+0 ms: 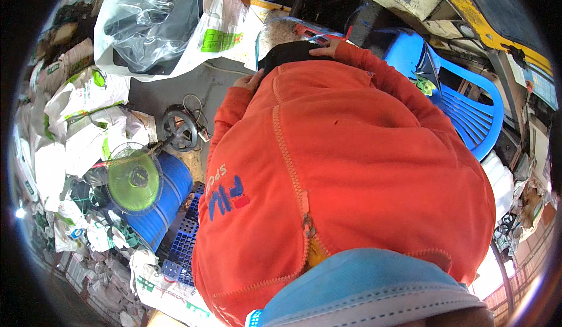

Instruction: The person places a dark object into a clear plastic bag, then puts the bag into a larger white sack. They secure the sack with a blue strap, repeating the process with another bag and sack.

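Observation:
Both my hands are at the far end of my orange-red zip jacket (351,151), beside a black cloth surface (293,52) that looks like my trousers. My right hand (325,48) lies on the right side of the black cloth, thumb and fingers apart, with nothing visible in it. My left hand (252,81) rests at the cloth's left edge, its fingers stretched along it. The jacket's bulk hides much of my lap and part of each hand.
A large white sack (225,17) holding a clear plastic bag (155,23) stands far left. Left of me are a green fan (137,176), a blue drum (170,192) and stacked white sacks (88,105). A blue plastic chair (471,110) stands at the right.

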A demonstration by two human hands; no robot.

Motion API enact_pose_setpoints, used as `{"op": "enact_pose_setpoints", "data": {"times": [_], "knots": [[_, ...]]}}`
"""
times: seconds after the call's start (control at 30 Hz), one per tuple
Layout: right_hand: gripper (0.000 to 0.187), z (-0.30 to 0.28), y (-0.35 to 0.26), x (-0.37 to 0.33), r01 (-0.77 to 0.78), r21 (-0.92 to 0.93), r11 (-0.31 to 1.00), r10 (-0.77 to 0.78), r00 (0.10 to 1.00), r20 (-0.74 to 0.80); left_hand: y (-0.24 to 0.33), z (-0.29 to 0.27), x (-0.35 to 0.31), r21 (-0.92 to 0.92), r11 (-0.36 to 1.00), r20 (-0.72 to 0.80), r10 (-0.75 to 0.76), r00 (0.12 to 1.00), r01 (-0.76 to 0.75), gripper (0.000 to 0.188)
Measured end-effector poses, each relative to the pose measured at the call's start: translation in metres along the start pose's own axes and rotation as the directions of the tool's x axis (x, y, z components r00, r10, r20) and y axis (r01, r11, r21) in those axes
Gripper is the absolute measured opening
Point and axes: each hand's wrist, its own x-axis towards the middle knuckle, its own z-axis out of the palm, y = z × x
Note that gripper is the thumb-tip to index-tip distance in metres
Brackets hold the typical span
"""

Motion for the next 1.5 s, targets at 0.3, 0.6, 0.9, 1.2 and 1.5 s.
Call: {"op": "enact_pose_setpoints", "data": {"times": [0.3,0.6,0.9,1.2,1.5], "knots": [[0.062,0.023,-0.039,0.043,0.124,-0.175,0.977,-0.123,0.992,0.016,-0.035,-0.034,-0.054,-0.197,0.973,0.011,-0.118,0.993,0.118,0.047],[0.074,0.02,-0.056,0.062,0.179,-0.305,0.936,-0.168,0.984,0.06,-0.053,-0.045,-0.072,-0.235,0.956,-0.013,-0.186,0.982,0.178,0.043],[0.065,0.031,-0.062,0.08,0.34,-0.463,0.819,-0.342,0.936,0.082,-0.076,-0.054,-0.06,-0.227,0.968,0.009,-0.107,0.994,0.106,0.042],[0.056,0.005,-0.015,0.056,0.1,-0.293,0.951,-0.105,0.994,-0.002,-0.103,-0.004,0.032,-0.161,0.982,0.077,0.112,0.991,-0.099,0.04],[0.05,-0.013,-0.01,0.014,-0.039,-0.109,0.993,0.02,0.986,-0.166,-0.054,-0.001,0.039,-0.114,0.986,0.063,0.132,0.989,-0.124,0.039]]}}
